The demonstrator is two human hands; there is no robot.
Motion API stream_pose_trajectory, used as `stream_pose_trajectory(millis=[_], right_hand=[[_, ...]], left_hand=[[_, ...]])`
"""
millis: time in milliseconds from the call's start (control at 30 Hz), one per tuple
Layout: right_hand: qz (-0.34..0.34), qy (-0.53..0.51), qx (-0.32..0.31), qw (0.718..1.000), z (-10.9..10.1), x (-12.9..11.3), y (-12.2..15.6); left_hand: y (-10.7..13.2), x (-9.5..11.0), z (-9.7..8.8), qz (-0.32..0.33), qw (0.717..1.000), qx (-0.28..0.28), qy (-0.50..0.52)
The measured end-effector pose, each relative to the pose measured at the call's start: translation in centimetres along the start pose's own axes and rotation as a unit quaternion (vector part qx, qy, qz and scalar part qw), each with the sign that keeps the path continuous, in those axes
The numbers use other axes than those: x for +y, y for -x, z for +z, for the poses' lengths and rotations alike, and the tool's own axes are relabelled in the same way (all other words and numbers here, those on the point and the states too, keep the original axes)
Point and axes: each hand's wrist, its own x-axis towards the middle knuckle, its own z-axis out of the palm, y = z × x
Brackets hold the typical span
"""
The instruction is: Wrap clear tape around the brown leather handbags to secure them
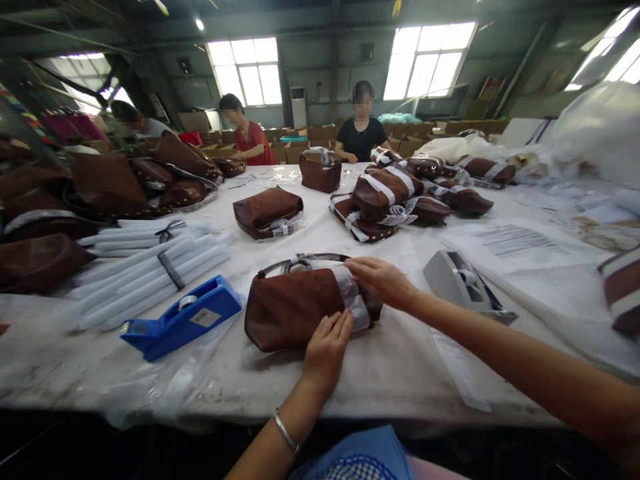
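Observation:
A brown handbag [293,307] lies on its side on the white-covered table [400,373] in front of me, its handle wrapped in clear film. A white paper band [353,300] runs round its right end. My left hand [327,347] rests flat on the bag's near edge, fingers stretched onto the band. My right hand [383,280] lies over the bag's top right corner, fingers curled on the band's upper end.
A blue tape dispenser [183,319] sits left of the bag, a grey one [463,279] to the right. Rolled white tubes [150,263] lie at left. Brown bags are piled at left [110,187] and centre back [385,193]. Three people sit at the far side.

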Motion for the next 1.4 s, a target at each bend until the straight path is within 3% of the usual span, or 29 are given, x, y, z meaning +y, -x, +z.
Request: stream_pose_trajectory(millis=[67,133,233,367,433,567,667,733,767,833,900,933,967,1000,1067,1133,1233,1400], right_hand=[[-0.056,-0.016,-0.012,0.998,2.2,-2.2,2.6],[-0.066,-0.008,-0.018,0.998,4.1,-3.7,4.4],[-0.059,-0.008,-0.015,0.998,5.5,-4.0,5.3],[-0.072,-0.014,-0.008,0.997,5.4,-2.9,4.8],[-0.074,-0.015,-0.006,0.997,5.1,-2.9,4.6],[-0.026,-0.038,0.038,0.998,4.0,-4.9,5.5],[0.096,-0.162,0.066,0.98,3.3,-8.3,7.2],[0.229,-0.319,0.022,0.919,3.1,-10.7,8.1],[0.306,-0.411,-0.007,0.859,3.0,-11.7,8.4],[0.436,-0.588,-0.043,0.68,2.9,-13.2,8.4],[0.498,-0.716,-0.033,0.488,2.9,-14.1,7.9],[0.507,-0.755,-0.014,0.414,2.9,-14.4,7.6],[0.511,-0.781,0.005,0.36,3.0,-14.6,7.2],[0.515,-0.794,0.025,0.322,3.1,-14.8,6.9],[0.526,-0.799,0.074,0.283,3.4,-15.5,6.2],[0.536,-0.791,0.121,0.269,3.5,-16.3,5.6],[0.52,-0.789,0.169,0.279,2.9,-17.3,4.5],[0.459,-0.812,0.188,0.307,1.6,-17.6,2.6]], left_hand=[[0.2,-0.2,0.1,0.015,1.0,0.01,0.0],[0.4,-0.7,-0.3,0.05,0.999,0.011,-0.006],[1.1,-2.5,-2.5,0.096,0.994,-0.015,-0.04],[3.6,-5.9,-6.2,0.051,0.992,-0.049,-0.103],[5.0,-7.2,-7.0,0.048,0.992,-0.05,-0.101],[6.5,-7.9,-6.1,0.019,0.997,-0.013,-0.071],[6.5,-7.7,-5.4,0.002,0.999,-0.001,-0.046],[6.4,-7.6,-5.4,0.0,1.0,0.0,-0.03],[6.4,-7.6,-5.6,-0.002,1.0,-0.002,-0.022],[6.4,-7.7,-5.8,-0.007,1.0,-0.012,-0.006],[6.4,-7.7,-6.0,-0.015,1.0,-0.023,0.009],[6.4,-7.7,-6.1,-0.019,0.999,-0.028,0.015],[6.4,-7.7,-6.2,-0.023,0.999,-0.031,0.02],[6.4,-7.7,-6.2,-0.026,0.999,-0.033,0.024],[6.4,-7.8,-6.4,-0.029,0.999,-0.037,0.027],[6.3,-7.9,-6.7,-0.025,0.999,-0.04,0.02],[6.2,-8.0,-6.9,-0.019,0.999,-0.039,-0.01],[5.8,-8.1,-6.1,-0.04,0.995,0.007,-0.091]])
